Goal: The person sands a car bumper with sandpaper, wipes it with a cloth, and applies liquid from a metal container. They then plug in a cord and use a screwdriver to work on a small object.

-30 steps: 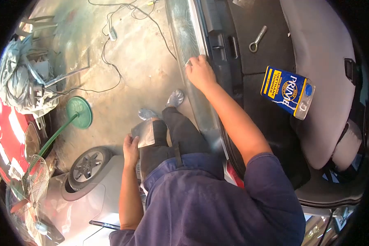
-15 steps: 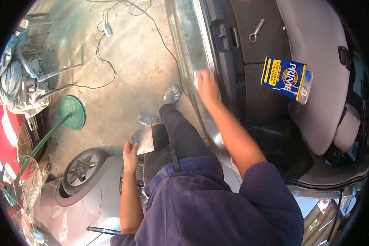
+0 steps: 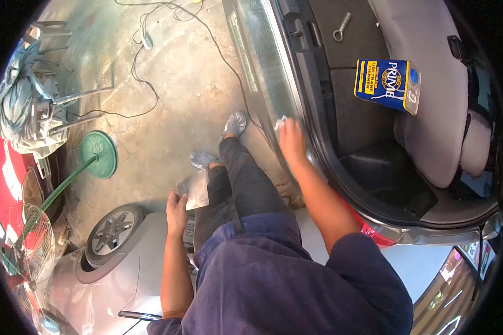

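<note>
My right hand [image 3: 292, 142] is closed around a small white wad [image 3: 281, 121], which looks like crumpled cloth or paper. It is over the car's rear bumper [image 3: 269, 84], beside the sill of the open luggage area. Low at my side, my left hand [image 3: 177, 211] pinches a thin, greyish-beige sheet [image 3: 198, 190] by its edge, in front of my leg. The sheet's exact kind I cannot make out. A blue and yellow can of urethane thinner [image 3: 387, 84] lies inside the luggage area, against the grey seat back.
A metal eye bolt [image 3: 341, 28] lies on the luggage floor [image 3: 341, 50]. Black cable [image 3: 151, 95] runs across the concrete floor. On the left are a green round-based stand [image 3: 99, 154], a fan [image 3: 36, 245], a cloth-draped frame [image 3: 22, 106] and a silver car [image 3: 106, 273].
My right hand has moved along the bumper toward me with the white wad. My left hand stays nearly in place with the sheet. The view has shifted slightly.
</note>
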The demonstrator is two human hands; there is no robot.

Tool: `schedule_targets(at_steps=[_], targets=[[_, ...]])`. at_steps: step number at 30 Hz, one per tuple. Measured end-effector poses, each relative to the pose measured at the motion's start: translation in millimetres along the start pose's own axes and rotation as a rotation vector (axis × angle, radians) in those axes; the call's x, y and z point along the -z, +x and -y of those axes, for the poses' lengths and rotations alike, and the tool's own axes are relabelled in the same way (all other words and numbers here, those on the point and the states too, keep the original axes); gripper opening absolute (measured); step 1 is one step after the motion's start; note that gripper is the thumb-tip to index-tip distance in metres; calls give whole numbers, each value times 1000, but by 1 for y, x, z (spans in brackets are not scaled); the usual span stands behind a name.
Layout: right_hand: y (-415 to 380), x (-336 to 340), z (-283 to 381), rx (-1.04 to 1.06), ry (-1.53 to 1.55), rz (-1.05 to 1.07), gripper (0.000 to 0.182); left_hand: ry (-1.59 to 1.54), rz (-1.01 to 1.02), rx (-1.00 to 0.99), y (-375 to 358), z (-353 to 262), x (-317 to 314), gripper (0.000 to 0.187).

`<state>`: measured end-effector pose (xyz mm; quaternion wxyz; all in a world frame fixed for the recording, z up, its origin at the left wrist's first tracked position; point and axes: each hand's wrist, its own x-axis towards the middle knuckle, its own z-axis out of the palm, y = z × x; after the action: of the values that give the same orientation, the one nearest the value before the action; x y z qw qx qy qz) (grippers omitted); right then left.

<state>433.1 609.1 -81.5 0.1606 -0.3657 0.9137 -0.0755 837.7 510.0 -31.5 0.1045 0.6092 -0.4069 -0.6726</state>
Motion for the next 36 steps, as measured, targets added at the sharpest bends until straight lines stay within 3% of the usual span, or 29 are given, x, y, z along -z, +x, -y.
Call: schedule_targets(at_steps=[4,6,9,11,15,17,20,22,24,27,32,34,36], targets=[[107,12,49,124,46,-187,23,103,21,26,-5,18,17,17],[154,19,68,103,25,-182,23,107,29,39,-9,13,15,18],[135,26,60,34,71,-99,24,138,24,43,-14,5,11,17],[79,5,25,39,126,-159,20,142,24,34,-11,0,9,15],[-17,4,0,-103,116,-63,25,85,72,14,-14,7,11,11],[-5,-4,3,-169,122,-70,26,87,82,13,-15,7,12,9],[76,6,39,-123,157,-165,21,235,128,42,-14,5,12,11],[125,9,61,-92,153,-189,21,173,148,32,-9,10,8,11],[136,22,76,-157,226,-218,16,335,186,4,-10,-6,3,11],[96,23,56,-191,244,-190,14,314,209,4,-16,-29,-6,11],[-39,-17,-1,-314,296,-253,13,458,207,36,-11,-51,-1,10],[-37,-15,0,-366,293,-213,15,575,158,58,-3,-52,-2,9],[-22,-20,8,-383,328,-184,18,533,232,11,0,-49,-8,9]])
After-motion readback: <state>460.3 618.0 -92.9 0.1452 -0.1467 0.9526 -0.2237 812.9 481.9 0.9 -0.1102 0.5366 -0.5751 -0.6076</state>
